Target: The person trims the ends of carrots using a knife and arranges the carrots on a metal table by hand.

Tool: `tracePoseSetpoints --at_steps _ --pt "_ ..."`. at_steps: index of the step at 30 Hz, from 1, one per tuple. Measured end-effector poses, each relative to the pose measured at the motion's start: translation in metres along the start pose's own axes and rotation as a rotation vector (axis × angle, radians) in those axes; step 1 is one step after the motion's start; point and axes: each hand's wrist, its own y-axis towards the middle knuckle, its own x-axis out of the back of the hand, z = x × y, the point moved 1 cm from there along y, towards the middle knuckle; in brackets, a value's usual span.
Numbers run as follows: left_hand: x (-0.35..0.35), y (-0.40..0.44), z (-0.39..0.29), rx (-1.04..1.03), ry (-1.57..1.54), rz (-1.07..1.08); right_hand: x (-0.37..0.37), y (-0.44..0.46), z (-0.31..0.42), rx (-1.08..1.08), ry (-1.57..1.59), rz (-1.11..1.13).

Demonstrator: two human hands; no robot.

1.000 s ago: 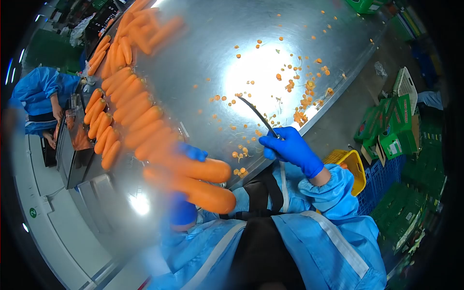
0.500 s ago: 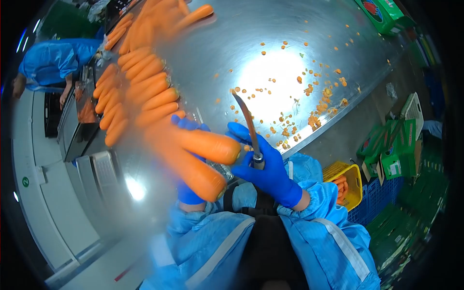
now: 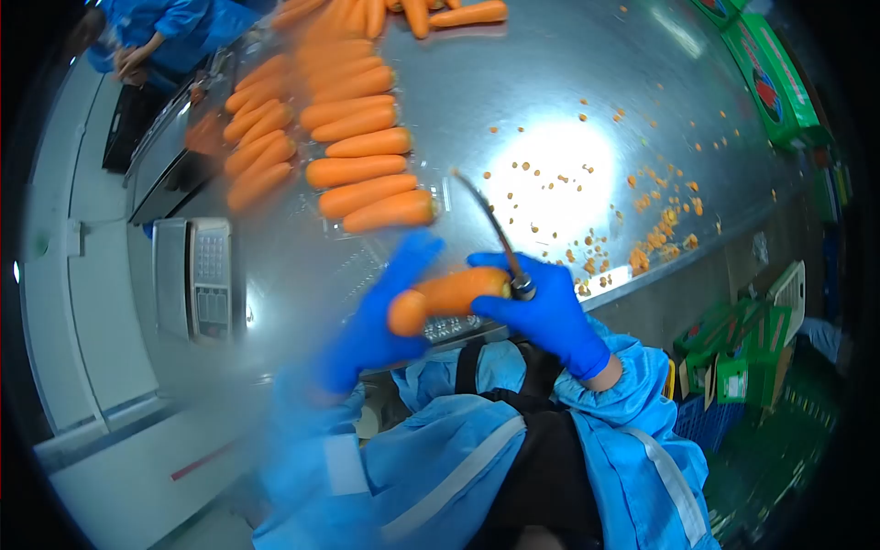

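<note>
Two carrots [image 3: 449, 293] are between my hands, one end-on to me and overlapping the other. My left hand [image 3: 371, 325], in a blue glove and blurred, curves around them with thumb and fingers on opposite sides. In my right hand [image 3: 550, 316], also gloved in blue, is a knife [image 3: 490, 215] with a curved blade pointing up and away. Fingertips of that hand touch the stem end of one carrot. Just beyond my left hand, a row of carrots [image 3: 357, 170] lies on a clear plastic tray [image 3: 440, 202].
Carrot trimmings [image 3: 655, 238] are scattered over the right of the metal table [image 3: 458, 92]. More carrots [image 3: 261, 147] lie at the left and far side. A scale [image 3: 211, 275] stands left. Green boxes [image 3: 775, 87] stand right. A co-worker in blue [image 3: 174, 32] is at the far left.
My view has shifted, so the table's contents appear lower and further right. The two carrots have turned from pointing towards me to lying between my hands. The knife stays in my right hand.
</note>
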Motion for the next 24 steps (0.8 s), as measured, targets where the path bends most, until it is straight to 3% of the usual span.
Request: tracePoseSetpoints --at_steps 2,4,7,9,10,13,17,20,22,24 --pt "0.001 -0.008 0.003 0.078 -0.062 0.131 -0.019 0.005 0.017 -0.074 -0.131 0.095" --pt "0.008 -0.016 0.005 0.180 -0.146 0.206 -0.037 0.012 0.011 -0.154 -0.063 0.171" --pt "0.031 -0.034 0.012 0.132 -0.043 0.091 -0.054 0.018 -0.011 -0.189 0.162 0.205" --pt "0.059 -0.044 0.023 0.234 0.093 -0.183 -0.049 0.019 -0.009 -0.235 0.327 0.167" --pt "0.076 -0.047 0.035 0.256 0.160 -0.307 -0.042 0.020 -0.011 -0.229 0.251 0.138" --pt "0.140 -0.043 0.101 0.143 0.607 -0.518 -0.017 0.016 -0.040 -0.287 0.111 0.009" --pt "0.191 -0.019 0.170 0.115 1.234 -0.528 0.002 -0.004 -0.067 -0.296 0.004 -0.124" --pt "0.211 -0.004 0.223 0.132 1.131 -0.531 0.004 -0.014 -0.102 -0.220 0.073 -0.188" --pt "0.210 -0.003 0.223 0.146 0.677 -0.591 0.007 -0.019 -0.117 -0.241 0.063 -0.214" --pt "0.211 -0.004 0.216 0.145 0.541 -0.582 0.010 -0.022 -0.128 -0.272 0.108 -0.247"
